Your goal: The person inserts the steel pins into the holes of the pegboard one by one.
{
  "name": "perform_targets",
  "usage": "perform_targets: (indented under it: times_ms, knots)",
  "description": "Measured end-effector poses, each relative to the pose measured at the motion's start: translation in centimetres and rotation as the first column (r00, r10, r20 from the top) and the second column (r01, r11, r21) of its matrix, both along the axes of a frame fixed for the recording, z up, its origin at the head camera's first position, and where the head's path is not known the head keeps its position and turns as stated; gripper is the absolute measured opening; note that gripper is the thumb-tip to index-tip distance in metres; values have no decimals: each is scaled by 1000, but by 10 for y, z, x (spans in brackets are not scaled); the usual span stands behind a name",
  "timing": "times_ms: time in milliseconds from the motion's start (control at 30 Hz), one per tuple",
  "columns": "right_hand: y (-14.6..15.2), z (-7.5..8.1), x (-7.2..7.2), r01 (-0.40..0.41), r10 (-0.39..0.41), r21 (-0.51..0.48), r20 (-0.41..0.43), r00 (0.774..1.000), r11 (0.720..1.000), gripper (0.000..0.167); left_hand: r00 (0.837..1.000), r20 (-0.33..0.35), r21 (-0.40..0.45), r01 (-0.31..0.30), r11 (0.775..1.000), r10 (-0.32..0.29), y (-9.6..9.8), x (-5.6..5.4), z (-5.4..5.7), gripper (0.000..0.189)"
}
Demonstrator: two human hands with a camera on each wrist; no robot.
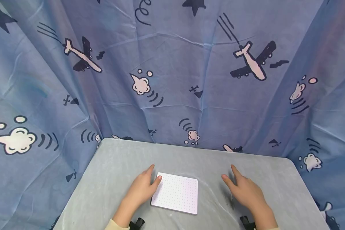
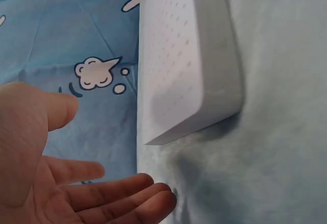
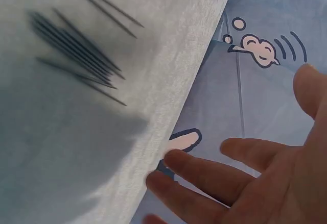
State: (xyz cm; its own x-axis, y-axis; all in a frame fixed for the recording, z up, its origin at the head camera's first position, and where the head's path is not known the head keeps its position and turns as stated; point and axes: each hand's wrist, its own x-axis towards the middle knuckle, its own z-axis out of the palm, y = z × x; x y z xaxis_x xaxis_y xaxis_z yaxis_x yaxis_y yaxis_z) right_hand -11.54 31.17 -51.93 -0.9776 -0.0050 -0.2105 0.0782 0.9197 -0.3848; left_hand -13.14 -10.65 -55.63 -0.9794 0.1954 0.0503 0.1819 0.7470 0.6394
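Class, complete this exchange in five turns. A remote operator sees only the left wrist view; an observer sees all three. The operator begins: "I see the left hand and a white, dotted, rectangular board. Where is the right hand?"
Observer: In the head view, the white, dotted, rectangular board lies between the left hand and the right hand.
Operator: Is anything lying near the right hand?
Observer: Yes. The right wrist view shows thin, dark, straight sticks on the pale grey table; I cannot tell their material.
Operator: Are they all in one cluster?
Observer: No. Two lie side by side, apart from the main cluster.
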Motion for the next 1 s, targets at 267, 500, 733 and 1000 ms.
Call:
perform_targets:
  times_ms: [267,500,733,1000]
  knots:
    - [9,-10,8,75,-71,-49,80,994,996,105,996,88,135,-26,991,14,-6,14,-6,55]
    - [15,-21,19,147,-139,-141,65,988,979,89,983,180,297,-21,955,-34,-10,22,-14,40]
    - [24,-36,32,160,-162,-256,13,987,953,38,966,250,445,-49,894,-72,-12,28,-20,29]
    - [29,-45,38,164,-177,-288,-20,984,943,21,966,253,449,-69,891,-53,-13,31,-24,27]
